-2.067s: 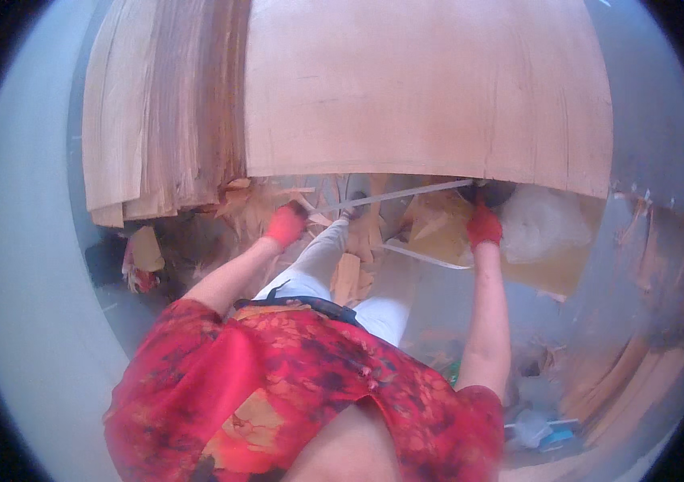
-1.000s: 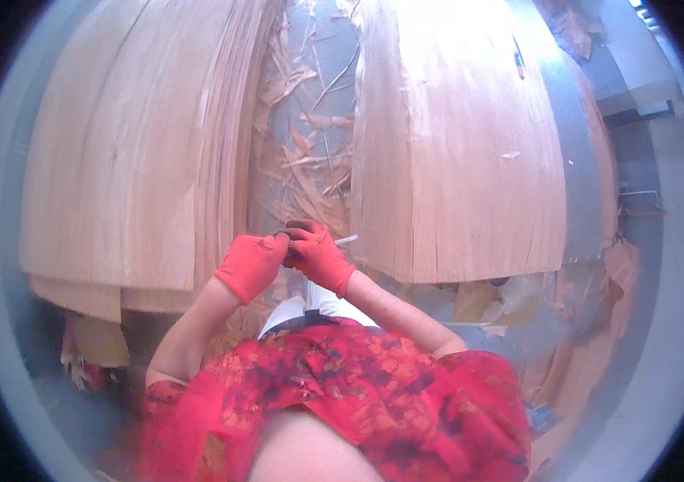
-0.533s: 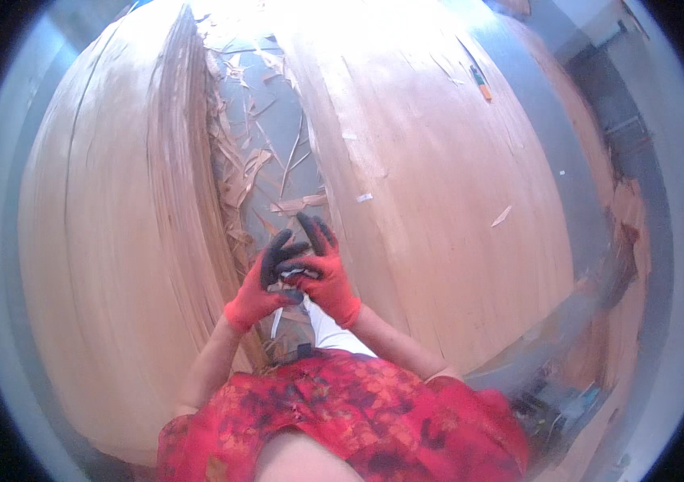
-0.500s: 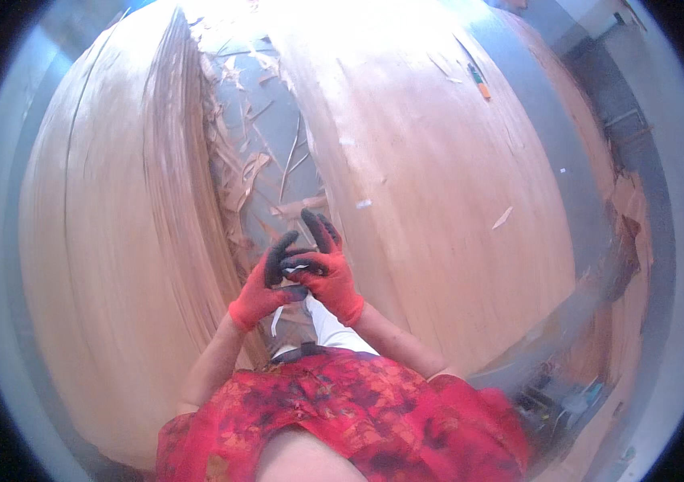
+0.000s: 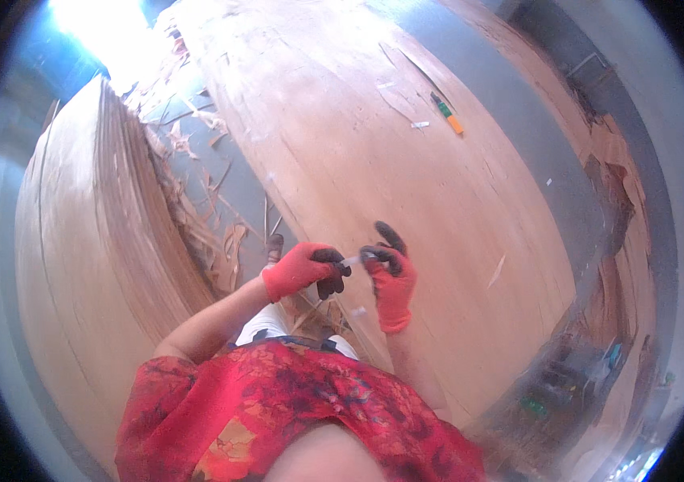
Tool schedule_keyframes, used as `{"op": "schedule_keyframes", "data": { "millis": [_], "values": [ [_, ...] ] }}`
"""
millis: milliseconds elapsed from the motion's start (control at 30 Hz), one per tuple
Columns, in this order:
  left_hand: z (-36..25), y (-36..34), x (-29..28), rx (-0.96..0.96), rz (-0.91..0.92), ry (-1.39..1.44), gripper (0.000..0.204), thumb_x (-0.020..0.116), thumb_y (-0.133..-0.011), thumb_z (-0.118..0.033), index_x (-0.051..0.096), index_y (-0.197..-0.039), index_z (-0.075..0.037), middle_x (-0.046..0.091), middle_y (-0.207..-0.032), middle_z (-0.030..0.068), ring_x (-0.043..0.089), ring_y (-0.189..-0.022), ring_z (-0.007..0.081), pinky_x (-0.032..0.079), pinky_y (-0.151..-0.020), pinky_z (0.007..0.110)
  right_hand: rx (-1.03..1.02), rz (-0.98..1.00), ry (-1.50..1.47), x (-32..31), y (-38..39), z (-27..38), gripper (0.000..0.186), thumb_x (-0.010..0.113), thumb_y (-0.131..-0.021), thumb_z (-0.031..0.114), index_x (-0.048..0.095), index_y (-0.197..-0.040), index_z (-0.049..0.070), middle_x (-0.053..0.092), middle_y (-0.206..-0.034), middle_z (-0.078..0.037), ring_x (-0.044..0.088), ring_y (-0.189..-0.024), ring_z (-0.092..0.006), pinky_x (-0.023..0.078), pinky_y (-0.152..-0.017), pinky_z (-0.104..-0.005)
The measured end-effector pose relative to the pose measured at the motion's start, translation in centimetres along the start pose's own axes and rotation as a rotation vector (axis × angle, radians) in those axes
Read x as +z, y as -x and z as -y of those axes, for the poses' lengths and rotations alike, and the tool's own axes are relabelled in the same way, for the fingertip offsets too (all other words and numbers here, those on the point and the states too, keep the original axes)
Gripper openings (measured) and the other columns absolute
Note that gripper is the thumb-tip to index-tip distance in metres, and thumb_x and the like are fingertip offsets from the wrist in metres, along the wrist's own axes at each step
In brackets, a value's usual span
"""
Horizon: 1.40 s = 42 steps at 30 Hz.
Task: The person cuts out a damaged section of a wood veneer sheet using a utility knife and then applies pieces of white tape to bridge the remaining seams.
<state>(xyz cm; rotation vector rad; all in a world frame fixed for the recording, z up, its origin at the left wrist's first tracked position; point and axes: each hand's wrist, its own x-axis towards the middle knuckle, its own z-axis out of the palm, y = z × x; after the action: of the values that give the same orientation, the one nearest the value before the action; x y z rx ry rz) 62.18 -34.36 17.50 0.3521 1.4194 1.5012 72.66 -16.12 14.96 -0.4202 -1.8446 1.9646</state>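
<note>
Both red-gloved hands have come up over the big pale veneer sheet stack point(image 5: 406, 161): left hand point(image 5: 302, 271) and right hand point(image 5: 390, 277) each pinch an end of a small whitish strip point(image 5: 352, 261), likely tape. Earlier they were clasped together; now slightly apart, strip stretched between. Orange-green marker point(image 5: 446, 115) lies well apart.

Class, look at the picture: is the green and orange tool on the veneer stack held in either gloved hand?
No. The green and orange tool lies alone on the right veneer stack, far from both hands.

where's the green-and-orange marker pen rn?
In the head view, the green-and-orange marker pen lies upper right on the large right-hand stack of thin wood veneer sheets, beside a small white scrap, well beyond both red-gloved hands.
</note>
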Motion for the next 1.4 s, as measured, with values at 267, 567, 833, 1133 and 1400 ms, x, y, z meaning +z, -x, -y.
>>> {"op": "schedule_keyframes", "data": {
  "millis": [267,567,833,1133,1400],
  "values": [
    [-11.6,-19.4,-18.5,-0.089,0.071,-0.049,0.021,0.061,-0.095,-0.017,0.069,-0.105,0.000,0.072,-0.079,0.0127,0.069,-0.059,0.0183,0.055,-0.052,0.029,0.038,-0.467,0.199,1.8,-14.3,-0.2,0.036,0.067,-0.092,0.006,0.063,-0.127,0.000,0.063,-0.131,-0.010,0.060,-0.111,-0.0143,0.048,-0.094,-0.0280],
    [-19.0,-41.6,-26.2,-0.055,0.061,-0.011,0.023,0.067,-0.092,-0.020,0.070,-0.105,-0.001,0.072,-0.087,0.0118,0.072,-0.075,0.0186,0.062,-0.061,0.034,-0.120,-0.472,0.748,-3.1,-30.1,0.5,0.056,0.074,-0.087,0.008,0.055,-0.139,0.004,0.059,-0.137,-0.009,0.058,-0.117,-0.0185,0.047,-0.098,-0.0347],
    [-20.1,-48.6,-26.6,-0.143,0.044,-0.010,0.024,0.067,-0.093,-0.021,0.070,-0.105,-0.002,0.073,-0.088,0.0134,0.072,-0.075,0.0218,0.062,-0.064,0.036,-0.431,-0.239,0.942,-7.2,-46.8,-3.3,0.084,0.083,-0.074,0.008,0.044,-0.148,0.006,0.061,-0.134,-0.012,0.050,-0.127,-0.0294,0.040,-0.108,-0.0397],
    [-20.6,-57.2,-26.1,-0.202,0.097,0.074,0.023,0.068,-0.092,-0.017,0.065,-0.106,0.001,0.071,-0.089,0.0125,0.072,-0.078,0.0221,0.062,-0.064,0.036,-0.028,-0.038,1.252,-8.3,-60.6,-8.7,0.115,0.089,-0.070,0.027,0.018,-0.160,0.018,0.045,-0.153,-0.012,0.036,-0.143,-0.0331,0.030,-0.119,-0.0423],
    [-20.1,-60.5,-25.1,-0.235,0.105,0.140,0.025,0.071,-0.089,-0.018,0.067,-0.103,0.002,0.072,-0.087,0.0138,0.072,-0.072,0.0225,0.062,-0.061,0.036,0.179,-0.023,1.141,-9.4,-62.1,-13.9,0.111,0.087,-0.071,0.021,0.020,-0.160,0.027,0.048,-0.147,-0.018,0.045,-0.135,-0.0370,0.038,-0.113,-0.0437]
  ]
}}
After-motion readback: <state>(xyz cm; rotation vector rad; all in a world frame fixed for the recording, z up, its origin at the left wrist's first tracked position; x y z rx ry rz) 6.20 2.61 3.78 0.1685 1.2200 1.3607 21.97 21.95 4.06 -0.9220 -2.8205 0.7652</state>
